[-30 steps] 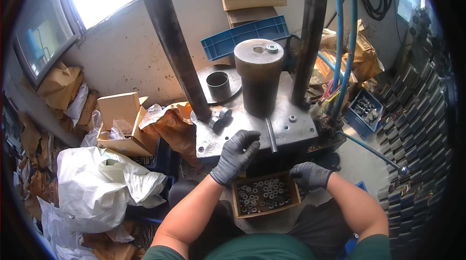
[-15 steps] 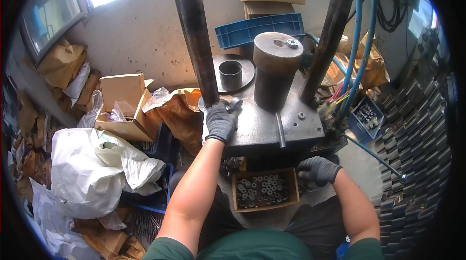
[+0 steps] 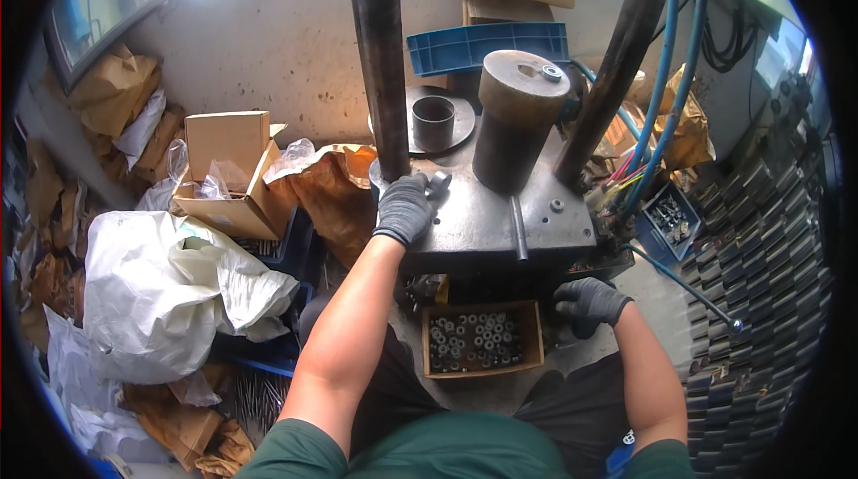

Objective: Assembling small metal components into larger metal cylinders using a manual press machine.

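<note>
My left hand [image 3: 404,209], in a dark grey knitted glove, rests on the metal press table at the foot of the left steel column. Its fingers are curled; anything in them is hidden. Touching or very near its fingertips is a short, round metal piece [image 3: 438,183]. My right hand [image 3: 593,303], gloved alike, hangs below the table's front edge, right of a cardboard box [image 3: 483,372] of small metal rings or bushings. Its fingers bend inward, and what they hold, if anything, does not show. A thick metal cylinder [image 3: 514,135] stands on the table with a small ring [image 3: 552,73] on top.
A metal rod [image 3: 518,229] projects over the press table's [image 3: 465,220] front edge. Behind stands an open metal tube [image 3: 433,124] on a round plate. Steel columns [image 3: 376,59] flank the work area. Bags and boxes lie left; blue hoses [image 3: 661,95] and stacked dark parts [image 3: 760,273] are right.
The whole view has shifted slightly. My left hand stays by the column's foot and the round metal piece. My right hand stays beside the box, its fingers little changed.
</note>
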A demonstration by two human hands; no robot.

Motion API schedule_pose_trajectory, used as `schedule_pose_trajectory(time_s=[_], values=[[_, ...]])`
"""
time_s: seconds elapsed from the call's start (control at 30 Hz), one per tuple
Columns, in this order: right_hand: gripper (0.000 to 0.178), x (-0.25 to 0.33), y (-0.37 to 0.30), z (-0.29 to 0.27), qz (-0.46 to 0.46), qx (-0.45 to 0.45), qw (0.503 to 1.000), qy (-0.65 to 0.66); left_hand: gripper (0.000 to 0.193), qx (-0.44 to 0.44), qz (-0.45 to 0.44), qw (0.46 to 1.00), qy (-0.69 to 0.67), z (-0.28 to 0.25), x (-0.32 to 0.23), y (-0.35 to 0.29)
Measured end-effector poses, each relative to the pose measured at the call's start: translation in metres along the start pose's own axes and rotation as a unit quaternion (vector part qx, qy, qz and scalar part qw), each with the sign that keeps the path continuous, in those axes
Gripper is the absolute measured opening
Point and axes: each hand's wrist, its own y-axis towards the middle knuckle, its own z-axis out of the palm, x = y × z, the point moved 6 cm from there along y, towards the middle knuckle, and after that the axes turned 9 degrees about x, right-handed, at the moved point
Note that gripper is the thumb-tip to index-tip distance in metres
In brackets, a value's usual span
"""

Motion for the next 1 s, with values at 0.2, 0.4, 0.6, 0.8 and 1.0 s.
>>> schedule_pose_trajectory(time_s=[0.2, 0.4, 0.6, 0.8, 1.0], values=[[0.041, -0.003, 0.004, 0.0, -0.028, -0.063, 0.998, 0.006, 0.057, 0.017, 0.015, 1.0, -0.003, 0.001, 0.003, -0.004], [0.038, -0.001, 0.003, 0.0, -0.077, -0.07, 0.995, -0.008, 0.062, 0.038, 0.005, 0.999, 0.017, 0.012, 0.013, 0.004], [0.04, -0.003, 0.003, 0.003, -0.06, -0.017, 0.998, -0.025, 0.052, -0.002, -0.001, 1.0, 0.005, 0.009, 0.007, -0.008], [0.041, 0.0, 0.005, 0.0, -0.031, -0.06, 0.997, 0.029, 0.053, -0.042, -0.026, 0.999, -0.013, 0.018, 0.011, -0.009], [0.042, -0.003, 0.004, 0.003, -0.026, -0.048, 0.998, 0.027, 0.055, -0.046, -0.03, 0.998, 0.008, 0.017, 0.01, -0.009]])
